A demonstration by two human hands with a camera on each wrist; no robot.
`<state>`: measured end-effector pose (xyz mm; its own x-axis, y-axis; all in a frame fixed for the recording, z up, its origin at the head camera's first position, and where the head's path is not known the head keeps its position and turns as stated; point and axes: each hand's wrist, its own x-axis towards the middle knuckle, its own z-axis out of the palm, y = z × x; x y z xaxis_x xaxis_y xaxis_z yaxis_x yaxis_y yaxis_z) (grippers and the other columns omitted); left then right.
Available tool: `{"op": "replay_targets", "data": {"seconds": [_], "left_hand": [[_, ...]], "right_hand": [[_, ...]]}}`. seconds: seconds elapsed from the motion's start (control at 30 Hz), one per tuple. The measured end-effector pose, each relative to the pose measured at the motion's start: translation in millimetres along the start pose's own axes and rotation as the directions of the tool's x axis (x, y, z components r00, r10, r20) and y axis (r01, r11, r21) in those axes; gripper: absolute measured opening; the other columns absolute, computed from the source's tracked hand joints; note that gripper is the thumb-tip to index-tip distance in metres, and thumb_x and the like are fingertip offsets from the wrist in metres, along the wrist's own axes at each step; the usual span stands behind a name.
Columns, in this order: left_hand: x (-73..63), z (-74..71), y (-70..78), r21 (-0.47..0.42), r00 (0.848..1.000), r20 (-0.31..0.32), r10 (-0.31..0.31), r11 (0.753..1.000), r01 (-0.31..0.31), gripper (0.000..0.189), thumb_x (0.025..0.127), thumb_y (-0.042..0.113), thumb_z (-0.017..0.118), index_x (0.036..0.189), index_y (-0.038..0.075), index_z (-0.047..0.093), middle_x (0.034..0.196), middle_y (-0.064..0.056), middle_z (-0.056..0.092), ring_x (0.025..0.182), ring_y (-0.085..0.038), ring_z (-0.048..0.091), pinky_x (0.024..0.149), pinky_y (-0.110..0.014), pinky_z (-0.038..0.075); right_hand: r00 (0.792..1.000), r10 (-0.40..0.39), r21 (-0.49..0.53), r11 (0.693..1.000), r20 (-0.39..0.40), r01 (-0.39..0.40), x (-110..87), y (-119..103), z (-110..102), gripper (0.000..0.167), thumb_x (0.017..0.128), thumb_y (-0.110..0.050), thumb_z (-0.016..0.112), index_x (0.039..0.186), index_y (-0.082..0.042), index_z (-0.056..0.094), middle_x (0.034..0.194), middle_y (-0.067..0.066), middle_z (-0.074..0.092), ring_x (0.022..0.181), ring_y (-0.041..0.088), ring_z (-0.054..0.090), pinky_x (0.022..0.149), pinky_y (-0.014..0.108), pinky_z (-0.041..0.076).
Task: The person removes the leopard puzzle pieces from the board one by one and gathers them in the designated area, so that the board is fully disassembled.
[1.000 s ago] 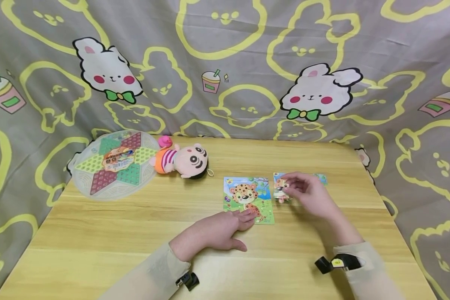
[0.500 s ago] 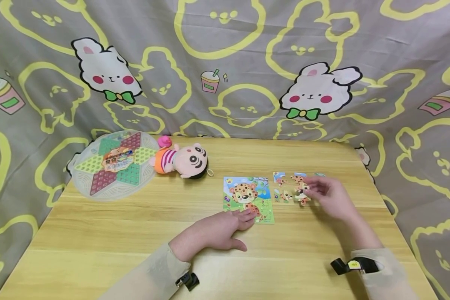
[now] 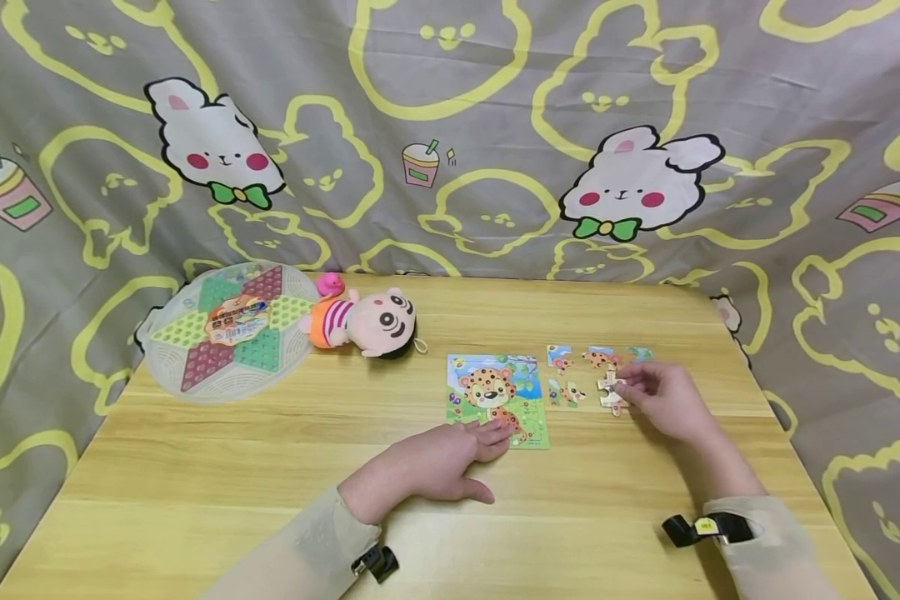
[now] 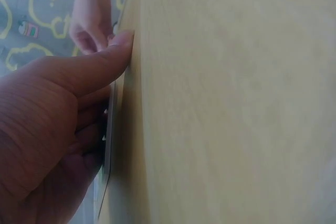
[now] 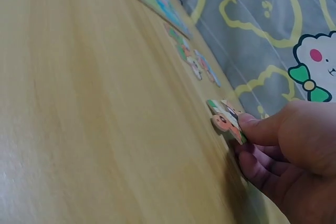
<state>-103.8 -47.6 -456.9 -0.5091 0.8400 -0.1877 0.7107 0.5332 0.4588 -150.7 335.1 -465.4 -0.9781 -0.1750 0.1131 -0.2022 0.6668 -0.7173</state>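
Observation:
My left hand (image 3: 450,458) lies flat on the lower part of a leopard picture puzzle board (image 3: 487,375), thumb stretched out to the side. In the left wrist view its fingers rest over the board's edge. A jigsaw piece (image 3: 612,393) is pinched between the thumb and fingers of my right hand (image 3: 663,402). The right wrist view shows orange, white and green on that piece (image 5: 224,121), which is tilted. Loose jigsaw pieces lie around it: a corner piece (image 3: 558,357), a top piece (image 3: 598,357) and a lower-left piece (image 3: 567,392). Another piece (image 3: 640,353) is partly hidden behind my right hand.
At the back left lie a round Chinese checkers board (image 3: 232,329), a plush doll (image 3: 363,323) and a small pink toy duck (image 3: 331,283). A patterned curtain (image 3: 495,133) hangs behind the wooden table (image 3: 270,467).
My right hand has moved to the right with the jigsaw piece, uncovering loose pieces on the left, then slightly lower with the piece's tilt changed. My left hand has stayed in place.

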Motion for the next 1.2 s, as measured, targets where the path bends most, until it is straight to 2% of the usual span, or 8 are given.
{"op": "replay_targets", "data": {"seconds": [0.17, 0.37, 0.53, 0.77, 0.9, 1.03, 1.2], "left_hand": [[-0.1, 0.5, -0.2, -0.008, 1.0, 0.0, -0.004, 1.0, 0.004, 0.077, 0.099, 0.046, 0.073, 0.161, 0.01, 0.045, 0.171, -0.001, 0.029, 0.158, -0.02, 0.024, 0.127, -0.037, 0.023], [-0.4, 0.1, 0.2, -0.009, 1.0, -0.002, -0.006, 1.0, 0.006, 0.077, 0.099, 0.046, 0.074, 0.16, 0.01, 0.045, 0.171, -0.001, 0.029, 0.158, -0.021, 0.024, 0.127, -0.037, 0.023], [-0.1, -0.1, 0.2, -0.01, 1.0, -0.001, -0.007, 1.0, 0.007, 0.077, 0.099, 0.046, 0.073, 0.161, 0.01, 0.045, 0.171, -0.001, 0.029, 0.158, -0.021, 0.024, 0.127, -0.037, 0.023], [-1.0, 1.4, -0.8, -0.017, 1.0, -0.006, -0.004, 1.0, 0.004, 0.077, 0.098, 0.047, 0.074, 0.16, 0.01, 0.045, 0.171, -0.001, 0.03, 0.157, -0.02, 0.025, 0.127, -0.037, 0.024], [-1.1, 1.2, -0.9, -0.011, 1.0, -0.007, -0.002, 1.0, 0.002, 0.078, 0.098, 0.048, 0.073, 0.161, 0.011, 0.045, 0.171, 0.0, 0.03, 0.157, -0.019, 0.025, 0.126, -0.036, 0.024], [-0.5, 0.5, -0.5, 0.002, 1.0, -0.014, 0.006, 1.0, -0.006, 0.078, 0.098, 0.048, 0.073, 0.161, 0.01, 0.045, 0.171, 0.0, 0.029, 0.157, -0.019, 0.024, 0.126, -0.035, 0.023], [-0.6, 0.1, 0.4, 0.034, 0.999, -0.027, 0.027, 0.999, -0.026, 0.08, 0.098, 0.049, 0.073, 0.161, 0.008, 0.044, 0.172, -0.002, 0.028, 0.158, -0.02, 0.024, 0.126, -0.034, 0.022]], "right_hand": [[1.0, -0.011, -0.088, 0.996, -0.01, 0.01, 1.6, -1.9, 2.6, 0.013, 0.096, -0.003, 0.077, 0.104, 0.007, 0.074, 0.087, 0.008, 0.071, 0.076, 0.016, 0.063, 0.065, 0.021, 0.053], [1.0, -0.009, -0.118, 0.993, -0.005, 0.008, 2.2, -4.5, 4.4, 0.015, 0.097, -0.004, 0.076, 0.106, 0.008, 0.073, 0.087, 0.007, 0.07, 0.077, 0.019, 0.062, 0.065, 0.023, 0.053], [1.0, -0.022, -0.127, 0.992, -0.017, 0.02, 1.9, -3.3, 6.9, 0.013, 0.094, -0.001, 0.079, 0.103, 0.005, 0.073, 0.086, 0.007, 0.068, 0.075, 0.018, 0.061, 0.064, 0.022, 0.052], [0.998, -0.05, -0.123, 0.991, -0.03, 0.046, 0.6, -1.0, 10.6, 0.011, 0.092, -0.001, 0.08, 0.101, 0.002, 0.074, 0.086, 0.006, 0.067, 0.073, 0.016, 0.06, 0.063, 0.022, 0.051], [0.995, -0.062, -0.105, 0.993, -0.074, 0.054, -0.5, -2.5, 11.9, 0.007, 0.095, -0.002, 0.078, 0.1, 0.001, 0.073, 0.086, 0.007, 0.068, 0.074, 0.016, 0.061, 0.064, 0.019, 0.05], [0.987, -0.101, -0.066, 0.993, -0.128, 0.093, 0.1, -12.1, 13.7, 0.006, 0.095, -0.001, 0.076, 0.099, 0.001, 0.073, 0.086, 0.007, 0.069, 0.073, 0.015, 0.061, 0.064, 0.017, 0.05], [0.979, -0.165, -0.032, 0.986, -0.121, 0.162, 5.7, -31.1, 21.7, 0.006, 0.094, 0.001, 0.076, 0.099, 0.003, 0.072, 0.083, 0.007, 0.067, 0.072, 0.017, 0.06, 0.064, 0.017, 0.05]]}}
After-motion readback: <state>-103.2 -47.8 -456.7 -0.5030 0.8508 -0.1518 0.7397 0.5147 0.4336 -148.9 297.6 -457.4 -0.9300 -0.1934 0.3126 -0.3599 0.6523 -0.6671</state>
